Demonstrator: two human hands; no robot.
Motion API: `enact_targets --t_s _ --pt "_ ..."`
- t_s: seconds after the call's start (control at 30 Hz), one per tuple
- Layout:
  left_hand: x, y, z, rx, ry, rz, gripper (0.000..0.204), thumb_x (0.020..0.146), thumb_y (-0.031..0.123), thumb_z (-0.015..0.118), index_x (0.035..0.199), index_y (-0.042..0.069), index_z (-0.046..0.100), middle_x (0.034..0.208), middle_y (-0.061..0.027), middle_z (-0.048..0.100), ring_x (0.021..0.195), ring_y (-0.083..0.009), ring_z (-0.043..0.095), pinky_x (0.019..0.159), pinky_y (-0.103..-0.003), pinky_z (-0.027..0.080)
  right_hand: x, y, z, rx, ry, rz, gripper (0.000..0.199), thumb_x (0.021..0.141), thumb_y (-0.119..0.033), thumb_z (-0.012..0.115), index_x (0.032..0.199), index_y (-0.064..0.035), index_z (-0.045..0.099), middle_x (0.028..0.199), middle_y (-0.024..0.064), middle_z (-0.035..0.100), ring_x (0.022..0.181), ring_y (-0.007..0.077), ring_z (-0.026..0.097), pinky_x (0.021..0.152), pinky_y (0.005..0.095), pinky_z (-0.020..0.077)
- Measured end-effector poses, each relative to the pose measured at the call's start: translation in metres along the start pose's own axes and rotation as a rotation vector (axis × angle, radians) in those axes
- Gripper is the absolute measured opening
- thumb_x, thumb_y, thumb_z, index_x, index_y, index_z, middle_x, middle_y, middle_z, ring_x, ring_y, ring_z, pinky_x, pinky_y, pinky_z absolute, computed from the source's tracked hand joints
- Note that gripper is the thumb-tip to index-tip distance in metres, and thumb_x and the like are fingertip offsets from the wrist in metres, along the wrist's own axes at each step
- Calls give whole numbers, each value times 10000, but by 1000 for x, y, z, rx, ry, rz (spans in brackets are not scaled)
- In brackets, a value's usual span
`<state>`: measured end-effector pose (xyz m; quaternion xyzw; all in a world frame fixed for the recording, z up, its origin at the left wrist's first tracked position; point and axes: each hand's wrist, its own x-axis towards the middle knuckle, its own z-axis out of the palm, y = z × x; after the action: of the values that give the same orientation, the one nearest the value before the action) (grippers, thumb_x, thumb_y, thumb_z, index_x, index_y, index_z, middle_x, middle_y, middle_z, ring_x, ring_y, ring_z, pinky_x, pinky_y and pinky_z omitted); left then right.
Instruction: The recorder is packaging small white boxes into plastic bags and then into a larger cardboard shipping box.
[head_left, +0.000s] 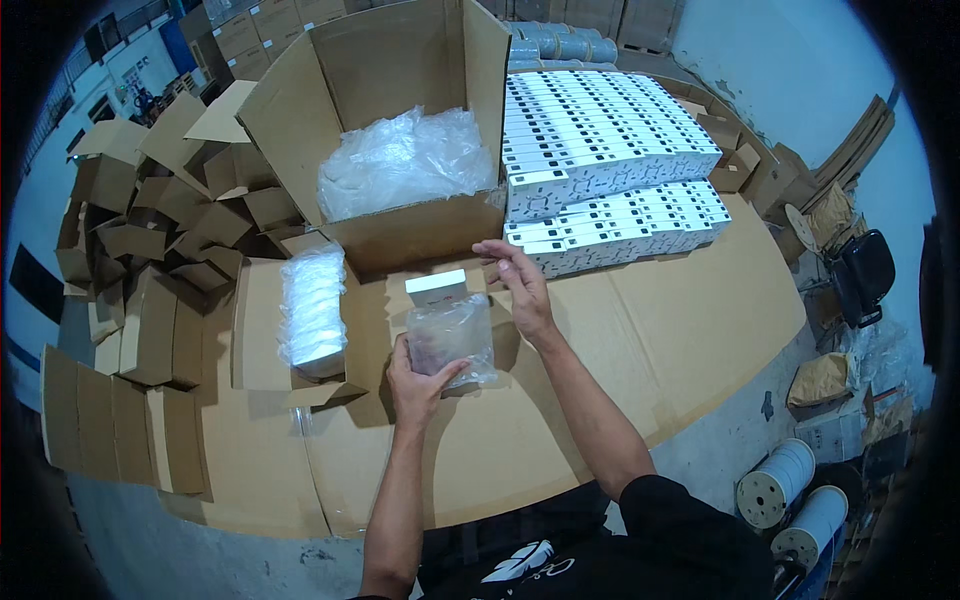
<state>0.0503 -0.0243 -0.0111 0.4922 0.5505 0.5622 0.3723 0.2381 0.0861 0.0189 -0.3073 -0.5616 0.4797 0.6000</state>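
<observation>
My left hand [420, 385] grips a clear plastic bag [450, 340] from below, thumb across its front. A small white box [437, 287] sticks out of the bag's upper end. To the right of the bag, my right hand [522, 288] is raised with its fingers apart and nothing in it. It is close to the front of stacked white boxes [610, 160]. Left of my left hand stands an open carton [258, 325] holding a row of bagged boxes [314, 305].
Behind my hands a large open carton [400, 240] holds a heap of clear plastic bags [410, 165]. Many empty cartons [190, 210] pile up at the left on the cardboard-covered table [660, 350]. Cable spools [775, 480] and a black chair [862, 275] are on the right.
</observation>
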Motion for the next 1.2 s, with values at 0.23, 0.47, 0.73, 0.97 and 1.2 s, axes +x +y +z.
enact_targets --t_s 0.23,0.47,0.73,0.97,1.2 --pt "5 -6 -2 -29 42 27 722 631 204 986 1187 26 561 1097 -94 683 1001 -183 662 894 -343 546 -11 20 6 -97 -220 160 512 916 53 625 1415 -34 554 1296 67 638 1129 136 600 952 283 507" --pt "5 -3 -2 19 40 15 706 627 212 987 1158 28 559 1080 -98 686 992 -190 667 889 -347 550 -7 44 8 -186 -94 -9 374 902 57 670 1262 -45 658 1121 50 678 971 115 662 841 273 555" --pt "7 -3 -9 63 -32 -5 714 627 210 988 1159 27 549 1077 -110 698 982 -182 678 871 -341 556 -3 18 15 263 147 89 294 925 53 683 1128 -27 485 1059 93 600 993 171 670 812 302 618" --pt "11 -10 -8 -37 -52 6 716 635 199 984 1173 28 544 1074 -106 704 988 -180 682 874 -329 556 -6 24 10 349 60 132 255 944 -40 712 1093 -74 508 1012 33 596 888 101 628 700 222 538" --pt "9 4 -12 183 -4 -48 729 633 210 987 1174 15 539 1070 -134 713 964 -193 695 846 -337 565 -7 24 3 251 14 139 218 949 -46 705 1079 -48 530 983 20 582 927 97 568 795 262 493"
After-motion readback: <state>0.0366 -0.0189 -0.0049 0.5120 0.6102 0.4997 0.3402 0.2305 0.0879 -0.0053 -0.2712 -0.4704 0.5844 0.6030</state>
